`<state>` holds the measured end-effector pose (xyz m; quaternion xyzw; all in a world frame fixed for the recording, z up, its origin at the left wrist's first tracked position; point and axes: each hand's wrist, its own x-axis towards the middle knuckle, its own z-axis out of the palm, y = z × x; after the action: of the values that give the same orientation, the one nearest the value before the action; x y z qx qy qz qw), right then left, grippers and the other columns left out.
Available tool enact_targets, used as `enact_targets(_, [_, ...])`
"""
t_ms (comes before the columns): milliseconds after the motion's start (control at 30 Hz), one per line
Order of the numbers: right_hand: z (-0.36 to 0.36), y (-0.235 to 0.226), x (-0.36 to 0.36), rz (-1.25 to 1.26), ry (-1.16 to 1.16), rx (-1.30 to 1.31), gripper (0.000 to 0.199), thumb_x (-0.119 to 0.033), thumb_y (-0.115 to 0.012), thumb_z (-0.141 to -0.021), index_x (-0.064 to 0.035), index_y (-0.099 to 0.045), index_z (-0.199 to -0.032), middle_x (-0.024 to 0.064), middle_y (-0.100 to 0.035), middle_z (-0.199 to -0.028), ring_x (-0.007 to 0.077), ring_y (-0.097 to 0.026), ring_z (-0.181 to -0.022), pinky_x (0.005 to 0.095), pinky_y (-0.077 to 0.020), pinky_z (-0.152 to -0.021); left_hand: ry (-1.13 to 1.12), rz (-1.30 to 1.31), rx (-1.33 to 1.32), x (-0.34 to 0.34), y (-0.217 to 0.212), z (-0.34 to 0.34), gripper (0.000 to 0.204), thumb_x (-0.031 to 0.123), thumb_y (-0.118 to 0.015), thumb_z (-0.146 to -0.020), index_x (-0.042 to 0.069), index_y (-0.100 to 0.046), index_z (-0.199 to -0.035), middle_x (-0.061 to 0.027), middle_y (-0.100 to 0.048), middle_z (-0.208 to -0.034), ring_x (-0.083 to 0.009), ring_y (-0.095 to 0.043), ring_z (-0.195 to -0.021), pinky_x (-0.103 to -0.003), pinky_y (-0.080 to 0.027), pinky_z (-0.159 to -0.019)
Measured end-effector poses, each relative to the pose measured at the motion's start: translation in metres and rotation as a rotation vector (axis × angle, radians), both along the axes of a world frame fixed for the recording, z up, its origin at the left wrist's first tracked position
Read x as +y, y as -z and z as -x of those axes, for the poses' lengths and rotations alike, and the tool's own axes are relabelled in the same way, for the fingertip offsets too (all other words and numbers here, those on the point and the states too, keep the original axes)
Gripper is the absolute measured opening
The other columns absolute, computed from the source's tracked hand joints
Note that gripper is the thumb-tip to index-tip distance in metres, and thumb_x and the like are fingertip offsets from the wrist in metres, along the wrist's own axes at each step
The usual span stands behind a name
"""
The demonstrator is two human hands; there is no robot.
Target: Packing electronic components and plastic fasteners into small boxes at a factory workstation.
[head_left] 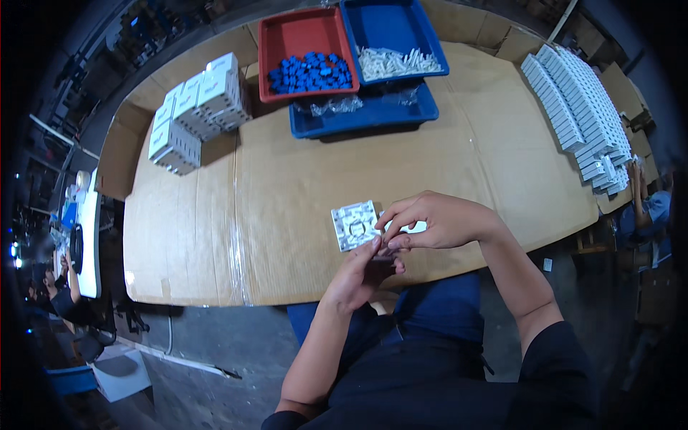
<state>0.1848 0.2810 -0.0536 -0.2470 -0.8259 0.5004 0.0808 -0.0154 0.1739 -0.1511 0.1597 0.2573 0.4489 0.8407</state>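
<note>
My left hand (pixel 358 276) and my right hand (pixel 441 218) meet just over the near edge of the cardboard-covered table. Both have their fingers bent together at the tips, round something too small and hidden to name. Beside them, to the left, a square white plate (pixel 356 226) lies on the cardboard, with a round pattern in its middle and grey shapes along its border. Part of a second white piece (pixel 416 227) shows beneath my right hand; the fingers cover the rest of it.
Far back stand a red tray (pixel 267 50) of small blue parts (pixel 312 73) and a blue tray (pixel 387 25) of white parts (pixel 398 63), above another blue tray (pixel 308 127). White blocks (pixel 193 104) are stacked at left; rows of white pieces (pixel 580 118) stand at right.
</note>
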Motion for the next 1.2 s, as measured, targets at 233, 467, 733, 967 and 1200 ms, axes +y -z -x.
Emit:
enact_targets(233, [-0.026, -0.001, 0.096, -0.172, 0.445, -0.152, 0.026, -0.022, -0.070, -0.098, 0.0012, -0.075, -0.110, 0.0118, -0.077, -0.095, 0.0138, -0.070, -0.086, 0.0331, -0.0547, -0.080, 0.145, 0.040, -0.317, -0.020, 0.054, 0.018, 0.064, 0.048, -0.040, -0.112, -0.004, -0.049, -0.148, -0.0125, -0.068, -0.121, -0.0213, -0.064, -0.093, -0.042, -0.053, -0.095])
enact_targets(467, [-0.083, 0.041, 0.253, -0.499, 0.836, -0.032, 0.018, -0.013, -0.068, -0.093, -0.0032, -0.077, -0.104, 0.0152, -0.076, -0.096, 0.0250, -0.073, -0.092, 0.0375, -0.0563, -0.081, 0.272, 0.044, -0.336, -0.018, 0.069, 0.019, 0.065, 0.050, -0.047, -0.108, -0.005, -0.053, -0.143, -0.0152, -0.068, -0.120, -0.0244, -0.064, -0.089, -0.044, -0.052, -0.092])
enact_targets(733, [-0.065, 0.039, 0.343, -0.804, 0.697, -0.336, 0.012, -0.012, -0.072, -0.083, -0.0099, -0.080, -0.092, 0.0121, -0.076, -0.099, 0.0305, -0.071, -0.098, 0.0433, -0.0562, -0.086, 0.338, 0.007, -0.203, -0.016, 0.069, 0.018, 0.070, 0.054, -0.051, -0.105, -0.007, -0.058, -0.138, -0.0169, -0.067, -0.121, -0.0236, -0.063, -0.089, -0.042, -0.050, -0.091])
enact_targets(967, [-0.051, 0.039, 0.359, -0.828, 0.585, -0.677, 0.016, -0.011, -0.071, -0.079, -0.0120, -0.080, -0.092, 0.0144, -0.077, -0.099, 0.0346, -0.074, -0.096, 0.0472, -0.0587, -0.081, 0.377, 0.016, -0.256, -0.014, 0.064, 0.018, 0.070, 0.049, -0.058, -0.104, -0.009, -0.054, -0.142, -0.0183, -0.066, -0.128, -0.0214, -0.064, -0.098, -0.044, -0.052, -0.103])
enact_targets(1200, [-0.047, 0.041, 0.358, -0.820, 0.583, -0.672, 0.017, -0.012, -0.070, -0.079, -0.0100, -0.079, -0.094, 0.0159, -0.076, -0.099, 0.0357, -0.073, -0.098, 0.0481, -0.0584, -0.082, 0.390, 0.041, -0.277, -0.012, 0.063, 0.018, 0.068, 0.048, -0.059, -0.103, -0.007, -0.056, -0.141, -0.0183, -0.064, -0.131, -0.0222, -0.064, -0.101, -0.044, -0.051, -0.103])
